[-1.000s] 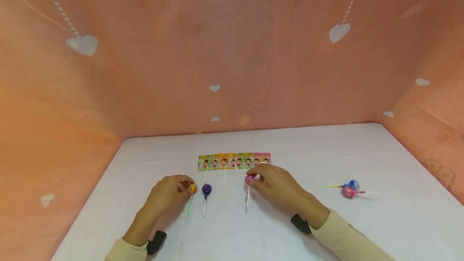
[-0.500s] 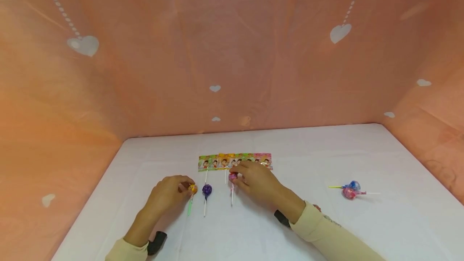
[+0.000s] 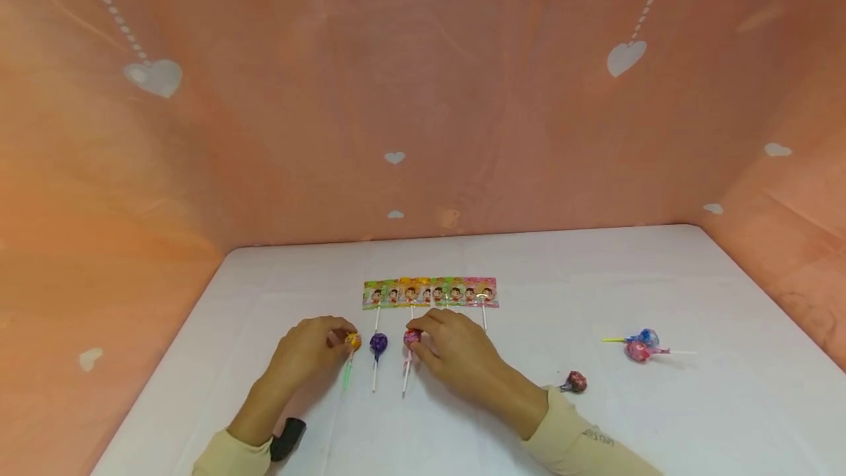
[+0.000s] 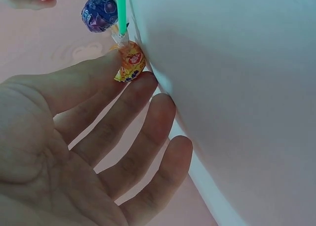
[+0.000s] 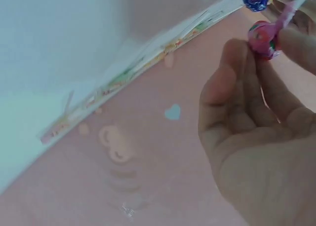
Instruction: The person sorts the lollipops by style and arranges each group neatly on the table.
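My left hand [image 3: 306, 350] pinches the head of a yellow-orange lollipop [image 4: 132, 60] with a green stick, between thumb and fingertips. Just right of it lies a purple lollipop [image 3: 379, 344] on a white stick, touched by neither hand. My right hand [image 3: 459, 347] pinches a pink lollipop [image 5: 263, 38] by its wrapped head, the white stick pointing toward me. The three heads stand roughly side by side. Behind them runs a row of flat-packed lollipops [image 3: 414, 291] in green, orange and pink wrappers, their sticks toward me.
A dark red lollipop [image 3: 576, 381] lies beside my right sleeve. Farther right, a blue lollipop [image 3: 648, 338] and a pink-red lollipop [image 3: 638, 351] lie together. The white table [image 3: 291, 270] meets an orange cloth backdrop [image 3: 264, 131] at its far edge.
My right hand has carried the pink lollipop leftward, to beside the purple one. The dark red lollipop has come into view from behind the right arm. My left hand has stayed in place.
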The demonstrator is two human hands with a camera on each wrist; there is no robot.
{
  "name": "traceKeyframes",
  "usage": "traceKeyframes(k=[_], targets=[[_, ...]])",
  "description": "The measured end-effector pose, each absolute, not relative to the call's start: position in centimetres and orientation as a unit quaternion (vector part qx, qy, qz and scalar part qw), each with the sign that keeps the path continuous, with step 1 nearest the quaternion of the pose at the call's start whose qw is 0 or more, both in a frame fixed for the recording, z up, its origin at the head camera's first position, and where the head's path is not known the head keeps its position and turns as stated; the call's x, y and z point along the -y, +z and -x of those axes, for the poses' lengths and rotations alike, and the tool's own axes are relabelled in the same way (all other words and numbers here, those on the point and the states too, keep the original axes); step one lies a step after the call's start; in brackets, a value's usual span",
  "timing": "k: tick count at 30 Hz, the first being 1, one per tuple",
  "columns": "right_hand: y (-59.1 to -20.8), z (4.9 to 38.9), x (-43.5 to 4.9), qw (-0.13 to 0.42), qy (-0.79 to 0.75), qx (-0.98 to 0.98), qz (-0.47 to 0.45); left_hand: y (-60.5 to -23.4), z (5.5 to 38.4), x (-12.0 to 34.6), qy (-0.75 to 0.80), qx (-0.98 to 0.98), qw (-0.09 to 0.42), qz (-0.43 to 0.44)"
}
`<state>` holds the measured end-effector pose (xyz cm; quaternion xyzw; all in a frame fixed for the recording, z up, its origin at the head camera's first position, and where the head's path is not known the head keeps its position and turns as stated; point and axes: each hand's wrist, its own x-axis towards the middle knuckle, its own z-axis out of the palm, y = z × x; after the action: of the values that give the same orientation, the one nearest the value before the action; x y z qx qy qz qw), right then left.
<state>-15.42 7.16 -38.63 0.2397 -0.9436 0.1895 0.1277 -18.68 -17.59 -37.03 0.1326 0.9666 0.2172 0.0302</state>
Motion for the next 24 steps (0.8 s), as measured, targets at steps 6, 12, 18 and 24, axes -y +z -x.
traceKeyframes(k=[6,12,18,24], targets=[[-38.7,15.1,-6.6,0.11,0.208,0.945,-0.226,-37.0,18.6,17.5,0.219,-0.966,0.026,-0.133],[-38.9,15.6,-6.3,0.139,0.181,0.947,-0.225,-37.1,18.6,17.5,0.22,-0.966,0.025,-0.133],[-39.0,16.5,-6.0,0.126,0.177,0.949,-0.228,-37.0,18.5,17.4,0.227,-0.964,0.026,-0.134],[-39.0,17.3,-6.1,0.09,0.194,0.949,-0.231,-36.9,18.5,17.4,0.223,-0.965,0.02,-0.136]])
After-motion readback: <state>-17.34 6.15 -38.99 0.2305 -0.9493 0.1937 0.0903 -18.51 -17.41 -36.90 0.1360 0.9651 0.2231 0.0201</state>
